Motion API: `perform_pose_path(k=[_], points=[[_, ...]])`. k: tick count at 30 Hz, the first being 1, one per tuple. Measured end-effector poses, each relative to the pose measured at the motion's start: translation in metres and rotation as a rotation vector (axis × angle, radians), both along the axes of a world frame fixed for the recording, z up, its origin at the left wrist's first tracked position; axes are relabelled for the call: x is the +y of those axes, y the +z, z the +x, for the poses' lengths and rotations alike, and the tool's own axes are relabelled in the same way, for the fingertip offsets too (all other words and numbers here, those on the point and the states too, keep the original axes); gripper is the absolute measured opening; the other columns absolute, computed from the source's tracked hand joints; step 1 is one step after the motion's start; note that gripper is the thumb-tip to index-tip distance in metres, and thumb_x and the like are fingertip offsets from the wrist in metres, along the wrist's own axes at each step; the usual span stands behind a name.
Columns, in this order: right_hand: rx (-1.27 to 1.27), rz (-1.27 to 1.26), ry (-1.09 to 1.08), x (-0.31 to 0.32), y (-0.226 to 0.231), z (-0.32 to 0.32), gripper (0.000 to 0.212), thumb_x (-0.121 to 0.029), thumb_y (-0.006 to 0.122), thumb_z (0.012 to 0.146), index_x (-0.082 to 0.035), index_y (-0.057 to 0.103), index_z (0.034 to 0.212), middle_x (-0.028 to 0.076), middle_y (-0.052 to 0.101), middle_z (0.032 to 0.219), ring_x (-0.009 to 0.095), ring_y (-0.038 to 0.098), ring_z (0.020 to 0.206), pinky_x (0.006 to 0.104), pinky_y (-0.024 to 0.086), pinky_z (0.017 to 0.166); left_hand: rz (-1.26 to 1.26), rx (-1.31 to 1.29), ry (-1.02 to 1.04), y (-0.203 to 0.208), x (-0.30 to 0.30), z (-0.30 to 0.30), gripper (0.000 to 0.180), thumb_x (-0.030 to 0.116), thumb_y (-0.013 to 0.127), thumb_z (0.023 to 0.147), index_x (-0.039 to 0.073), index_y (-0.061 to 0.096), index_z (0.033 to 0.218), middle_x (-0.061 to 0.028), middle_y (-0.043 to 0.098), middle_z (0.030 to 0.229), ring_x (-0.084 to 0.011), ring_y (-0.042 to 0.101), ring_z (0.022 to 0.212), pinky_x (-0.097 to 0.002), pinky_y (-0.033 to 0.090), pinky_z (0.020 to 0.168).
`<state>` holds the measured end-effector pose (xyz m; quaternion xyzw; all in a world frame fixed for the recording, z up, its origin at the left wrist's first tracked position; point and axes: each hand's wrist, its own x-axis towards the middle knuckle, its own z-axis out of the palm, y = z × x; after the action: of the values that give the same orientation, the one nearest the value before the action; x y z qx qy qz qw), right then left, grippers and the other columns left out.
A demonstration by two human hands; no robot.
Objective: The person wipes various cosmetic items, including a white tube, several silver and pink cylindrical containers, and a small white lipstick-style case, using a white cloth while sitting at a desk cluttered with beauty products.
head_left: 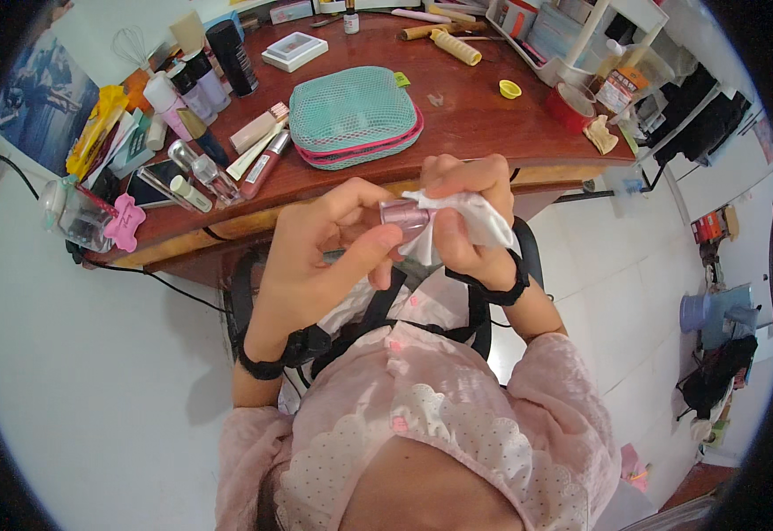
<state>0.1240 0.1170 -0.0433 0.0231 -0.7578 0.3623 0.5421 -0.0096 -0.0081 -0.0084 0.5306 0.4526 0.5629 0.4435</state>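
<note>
In front of my chest, just off the desk's front edge, my left hand (323, 252) is closed on a small clear pinkish cosmetic tube (401, 215), with thumb and fingers around its body. My right hand (468, 190) pinches a crumpled white tissue (485, 223) against the tube's right end. The tissue covers that end, so its shape is hidden. Part of the tissue hangs below my right fingers. Closest to my hands on the desk is a teal mesh zip pouch (351, 113) with pink trim.
On the reddish-brown desk (484, 133), cosmetic tubes and bottles (214, 177) crowd the left. A white square case (294, 51) lies behind the pouch. Farther right are a yellow roller (455, 48), a small yellow cup (509, 89), a red tape roll (571, 104) and a white rack (572, 66).
</note>
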Motion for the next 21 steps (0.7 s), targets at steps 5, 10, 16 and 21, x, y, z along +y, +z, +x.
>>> perform_pose_path(k=[5,10,16,21], points=[[0.038,0.063,-0.001,0.001,-0.004,-0.004,0.029,-0.006,0.065,0.066,-0.002,0.048,0.089,0.011,0.055,0.075,0.019,0.056,0.059,0.0260,0.045,0.055,0.212,0.140,0.167,-0.001,-0.001,0.007,0.027,-0.003,0.061,0.075,-0.001,0.054,0.101,-0.0073,0.060,0.087,-0.0122,0.058,0.075,-0.0232,0.047,0.064],[0.063,-0.106,-0.007,-0.003,0.003,-0.003,0.018,-0.006,0.060,0.072,0.000,0.049,0.085,0.010,0.055,0.073,0.016,0.056,0.058,0.0255,0.045,0.056,0.582,0.600,0.281,0.001,0.005,0.006,0.033,-0.005,0.062,0.071,0.001,0.055,0.103,-0.0095,0.057,0.098,-0.0216,0.057,0.087,-0.0272,0.047,0.069],[-0.020,-0.161,-0.088,-0.009,0.017,-0.003,0.006,-0.005,0.051,0.079,0.000,0.049,0.078,0.007,0.053,0.066,0.010,0.050,0.055,0.0253,0.042,0.052,0.816,0.925,0.380,-0.010,0.012,0.004,0.029,-0.006,0.061,0.070,0.001,0.059,0.098,-0.0119,0.054,0.102,-0.0254,0.056,0.087,-0.0305,0.047,0.071],[-0.144,-0.308,-0.036,-0.010,0.019,-0.001,0.017,-0.013,0.041,0.083,0.002,0.047,0.078,0.006,0.049,0.074,0.010,0.043,0.063,0.0244,0.036,0.057,0.877,0.919,0.398,-0.014,0.020,0.000,0.033,-0.003,0.064,0.069,0.003,0.058,0.101,-0.0119,0.054,0.103,-0.0229,0.056,0.084,-0.0278,0.047,0.068]])
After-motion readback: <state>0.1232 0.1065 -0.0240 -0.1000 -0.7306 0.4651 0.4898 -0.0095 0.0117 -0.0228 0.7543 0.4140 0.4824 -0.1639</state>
